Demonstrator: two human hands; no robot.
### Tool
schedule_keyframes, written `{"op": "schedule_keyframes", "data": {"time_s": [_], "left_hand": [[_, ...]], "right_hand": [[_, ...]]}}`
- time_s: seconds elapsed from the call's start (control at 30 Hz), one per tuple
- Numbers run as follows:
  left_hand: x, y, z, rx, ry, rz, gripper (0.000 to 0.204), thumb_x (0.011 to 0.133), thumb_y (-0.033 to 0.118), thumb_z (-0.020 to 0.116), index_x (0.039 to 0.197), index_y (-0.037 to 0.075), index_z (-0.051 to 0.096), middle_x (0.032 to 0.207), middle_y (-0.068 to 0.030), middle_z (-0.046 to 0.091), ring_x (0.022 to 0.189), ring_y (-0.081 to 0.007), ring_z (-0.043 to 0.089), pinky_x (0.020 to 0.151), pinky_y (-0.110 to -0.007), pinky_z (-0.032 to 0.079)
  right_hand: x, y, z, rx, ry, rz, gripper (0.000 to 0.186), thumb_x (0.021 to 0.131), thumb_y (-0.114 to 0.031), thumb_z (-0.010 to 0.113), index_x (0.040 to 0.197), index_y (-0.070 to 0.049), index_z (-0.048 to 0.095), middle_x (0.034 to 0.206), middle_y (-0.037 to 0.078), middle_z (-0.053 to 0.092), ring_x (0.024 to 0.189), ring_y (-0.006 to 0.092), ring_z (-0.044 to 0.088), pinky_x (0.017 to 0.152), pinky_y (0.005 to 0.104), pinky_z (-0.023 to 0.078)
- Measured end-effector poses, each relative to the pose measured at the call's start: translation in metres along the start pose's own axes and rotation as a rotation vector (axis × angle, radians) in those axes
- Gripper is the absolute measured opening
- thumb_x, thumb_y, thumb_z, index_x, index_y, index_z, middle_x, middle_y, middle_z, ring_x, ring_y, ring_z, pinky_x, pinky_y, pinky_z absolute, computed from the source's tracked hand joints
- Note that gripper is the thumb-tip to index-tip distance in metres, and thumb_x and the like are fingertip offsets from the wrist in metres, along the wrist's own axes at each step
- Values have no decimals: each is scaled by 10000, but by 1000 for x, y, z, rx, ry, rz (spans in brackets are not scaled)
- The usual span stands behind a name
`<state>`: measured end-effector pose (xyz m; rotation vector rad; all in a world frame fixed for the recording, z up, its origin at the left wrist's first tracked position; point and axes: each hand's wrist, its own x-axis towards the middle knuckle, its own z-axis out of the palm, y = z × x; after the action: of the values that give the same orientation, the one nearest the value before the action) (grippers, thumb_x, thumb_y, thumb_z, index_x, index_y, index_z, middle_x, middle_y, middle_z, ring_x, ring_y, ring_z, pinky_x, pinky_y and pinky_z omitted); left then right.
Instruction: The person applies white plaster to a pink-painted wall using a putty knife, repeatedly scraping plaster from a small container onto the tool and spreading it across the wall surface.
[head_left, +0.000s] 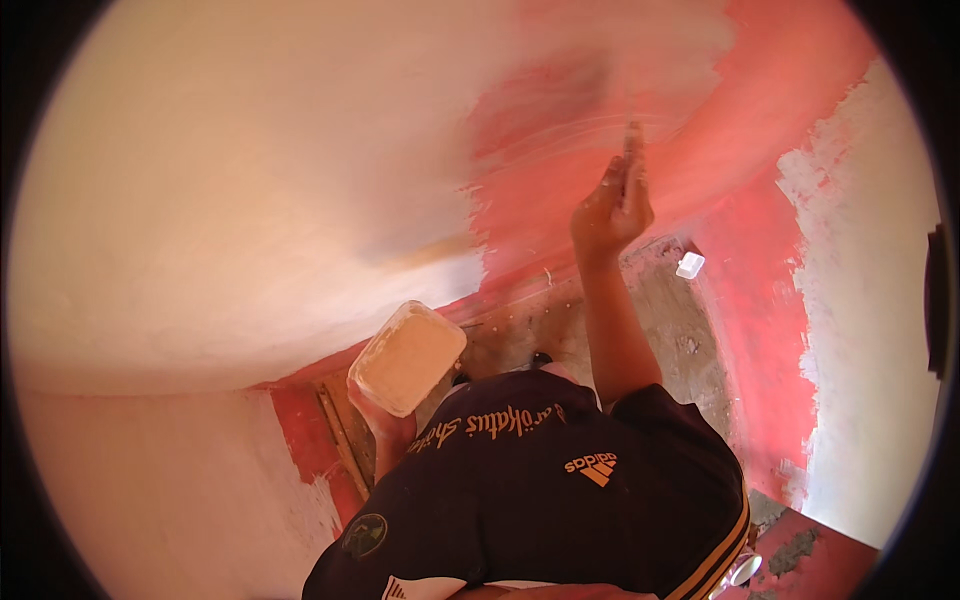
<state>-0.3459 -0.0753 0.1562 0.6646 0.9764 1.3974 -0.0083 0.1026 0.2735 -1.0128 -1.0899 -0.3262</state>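
Observation:
My left hand [378, 405], low on the left of my body, grips a rectangular plastic tub [407, 357] filled with a pale, cream-coloured substance. My right hand [610, 205] is raised against the upper wall [530, 190], over a red painted patch bordered on the left by pale coating with a ragged edge. Its fingers are closed around a slim tool or object, blurred by motion, that I cannot make out.
Red and pale walls [750, 330] meet around me above a dusty, stained floor [670, 330]. A small white object [690, 264] lies near the right corner. Long wooden strips [343, 440] are at the lower left, and a white cylindrical object [742, 568] is at the lower right.

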Motion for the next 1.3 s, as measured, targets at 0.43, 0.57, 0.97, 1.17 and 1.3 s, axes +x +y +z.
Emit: {"op": "schedule_keyframes", "data": {"time_s": [0.43, 0.57, 0.97, 1.17, 1.3], "left_hand": [[42, 17, -101, 112, -68, -50, 460, 1068, 389, 406, 1319, 22, 526, 1264, -97, 627, 1209, -238, 590, 1019, -391, 493], [51, 27, -112, 254, -200, -22, 437, 1058, 372, 427, 1300, 24, 535, 1241, -92, 632, 1184, -227, 592, 997, -383, 494], [63, 41, -140, 288, -276, -2, 370, 1027, 322, 491, 1242, 30, 564, 1172, -77, 647, 1108, -196, 601, 930, -359, 497], [67, 47, -146, 301, -308, 2, 337, 1012, 296, 523, 1213, 33, 578, 1138, -70, 654, 1071, -181, 605, 896, -346, 499], [66, 47, -161, 323, -291, 9, 315, 1001, 280, 544, 1194, 35, 588, 1115, -65, 659, 1045, -170, 607, 874, -338, 500]], "right_hand": [[-48, -20, 31, -178, 217, -167, 295, 1040, -44, 469, 1262, 13, 654, 1223, 219, 688, 1020, 325, 726, 781, 346, 601], [-65, 5, 55, -194, -27, -38, 295, 1027, -49, 487, 1263, 11, 654, 1080, 203, 712, 954, 283, 693, 725, 346, 561], [-46, -52, 54, -153, 269, 125, 251, 1024, -76, 481, 1087, 45, 691, 799, 113, 664, 687, 214, 635, 613, 337, 501], [-155, -86, 90, -141, -207, -236, 386, 915, 71, 483, 1226, -29, 689, 1206, 189, 694, 1091, 387, 681, 901, 415, 570], [-172, -84, 40, -48, -457, -92, 449, 893, 98, 449, 1251, -32, 688, 1241, 207, 675, 1168, 358, 655, 999, 430, 524]]}}
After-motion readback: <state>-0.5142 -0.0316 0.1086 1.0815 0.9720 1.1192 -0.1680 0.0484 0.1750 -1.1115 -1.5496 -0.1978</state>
